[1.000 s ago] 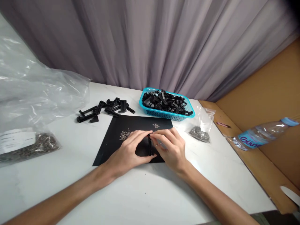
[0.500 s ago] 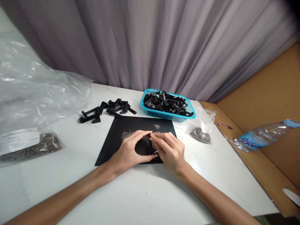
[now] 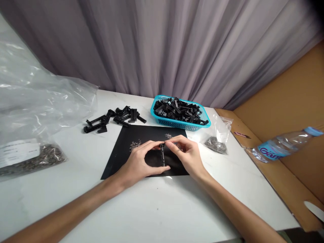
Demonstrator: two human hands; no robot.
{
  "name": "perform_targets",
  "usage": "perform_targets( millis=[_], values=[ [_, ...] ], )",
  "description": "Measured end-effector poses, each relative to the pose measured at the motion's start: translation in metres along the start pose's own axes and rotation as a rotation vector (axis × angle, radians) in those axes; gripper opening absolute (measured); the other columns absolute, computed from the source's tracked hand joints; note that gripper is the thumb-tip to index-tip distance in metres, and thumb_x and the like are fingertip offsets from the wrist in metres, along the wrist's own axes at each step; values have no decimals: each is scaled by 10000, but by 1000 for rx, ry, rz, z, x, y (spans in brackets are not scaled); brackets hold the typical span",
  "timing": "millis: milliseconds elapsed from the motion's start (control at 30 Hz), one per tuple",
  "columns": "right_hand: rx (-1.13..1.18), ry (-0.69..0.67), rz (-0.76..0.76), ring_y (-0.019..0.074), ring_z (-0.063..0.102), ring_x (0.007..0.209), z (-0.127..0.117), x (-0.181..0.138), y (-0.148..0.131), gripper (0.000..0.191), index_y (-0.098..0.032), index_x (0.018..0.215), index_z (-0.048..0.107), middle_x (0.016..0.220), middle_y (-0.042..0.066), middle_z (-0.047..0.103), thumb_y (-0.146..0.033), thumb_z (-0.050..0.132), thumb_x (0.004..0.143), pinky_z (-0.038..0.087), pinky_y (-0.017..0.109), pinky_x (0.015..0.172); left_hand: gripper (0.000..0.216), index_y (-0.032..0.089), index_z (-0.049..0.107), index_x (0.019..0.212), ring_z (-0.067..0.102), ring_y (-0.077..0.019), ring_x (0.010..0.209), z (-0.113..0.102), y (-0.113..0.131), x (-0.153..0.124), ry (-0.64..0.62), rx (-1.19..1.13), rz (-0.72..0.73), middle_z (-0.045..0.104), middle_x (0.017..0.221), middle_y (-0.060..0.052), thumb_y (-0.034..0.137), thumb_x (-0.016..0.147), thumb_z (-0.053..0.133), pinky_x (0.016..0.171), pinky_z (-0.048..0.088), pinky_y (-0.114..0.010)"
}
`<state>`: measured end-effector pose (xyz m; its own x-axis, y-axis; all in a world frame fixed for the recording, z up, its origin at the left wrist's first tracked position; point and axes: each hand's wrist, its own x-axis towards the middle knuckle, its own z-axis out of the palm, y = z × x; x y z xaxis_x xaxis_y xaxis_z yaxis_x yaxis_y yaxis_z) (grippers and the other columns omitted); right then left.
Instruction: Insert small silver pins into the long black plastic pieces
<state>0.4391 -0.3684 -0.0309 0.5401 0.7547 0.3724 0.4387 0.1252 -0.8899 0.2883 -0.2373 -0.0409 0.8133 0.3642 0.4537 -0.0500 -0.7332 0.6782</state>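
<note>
My left hand [image 3: 135, 163] holds a narrow black plastic part [image 3: 162, 156] upright by its ends, thumb below and fingers on top. At the part's top end are the thumb and fingertips of my right hand [image 3: 188, 153], curled and pinched together. What that pinch holds is hidden. Both hands are over a black mat [image 3: 121, 158]. Small metal pieces, perhaps springs, lie in a loose pile [image 3: 135, 145] left of the part. Another small pile [image 3: 168, 136] sits behind the hands.
A blue basket [image 3: 182, 125] full of black plastic parts stands at the back. Several assembled-looking black pieces [image 3: 101, 123] lie left of it. Bags of small metal pieces rest at left [image 3: 50, 157] and right [image 3: 216, 144]. A water bottle [image 3: 283, 145] lies on cardboard at right.
My right hand has shifted from the part's side and lower end to its top end. The thin metal piece near the bottom no longer shows. My left hand keeps its hold.
</note>
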Motion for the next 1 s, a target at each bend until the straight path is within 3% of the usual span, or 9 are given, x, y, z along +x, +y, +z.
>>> perform_targets(
  millis=[167, 433, 600, 800, 1000],
  values=[
    [146, -79, 175, 198, 676, 790, -2, 5, 6, 226, -203, 890, 793, 919, 57, 777, -425, 774, 856, 512, 302, 670, 594, 218, 656, 1202, 717, -230, 981, 1, 0, -2, -25, -7, -8, 737, 1070, -36, 381, 692, 915, 916, 607, -373],
    [130, -114, 191, 178, 633, 717, -5, 8, 10, 278, -203, 850, 809, 863, 52, 765, -472, 827, 786, 466, 289, 609, 581, 231, 651, 1203, 700, -250, 1054, 1, -3, -2, -81, -3, -34, 728, 1146, -40, 387, 701, 898, 965, 582, -401],
    [40, -124, 196, 121, 468, 569, -5, 7, 10, 342, -191, 818, 803, 785, 35, 732, -530, 824, 772, 347, 270, 513, 590, 221, 664, 1155, 684, -286, 1067, 1, -6, 0, -113, 41, -55, 726, 1134, -58, 412, 655, 911, 977, 567, -454],
    [3, -122, 218, 97, 373, 517, -1, 4, 12, 367, -180, 744, 743, 582, -29, 572, -530, 850, 741, 284, 254, 482, 531, 228, 701, 1114, 682, -284, 1040, -2, -2, 2, -215, 40, -74, 721, 1075, -39, 392, 651, 903, 940, 574, -441],
    [56, -251, 310, 100, 443, 533, -14, 8, 12, 393, -177, 862, 785, 701, 7, 670, -562, 801, 786, 334, 255, 492, 598, 210, 688, 1175, 696, -282, 1030, 0, -4, 2, -217, 26, -114, 717, 1109, -61, 414, 654, 898, 944, 574, -440]
  ],
)
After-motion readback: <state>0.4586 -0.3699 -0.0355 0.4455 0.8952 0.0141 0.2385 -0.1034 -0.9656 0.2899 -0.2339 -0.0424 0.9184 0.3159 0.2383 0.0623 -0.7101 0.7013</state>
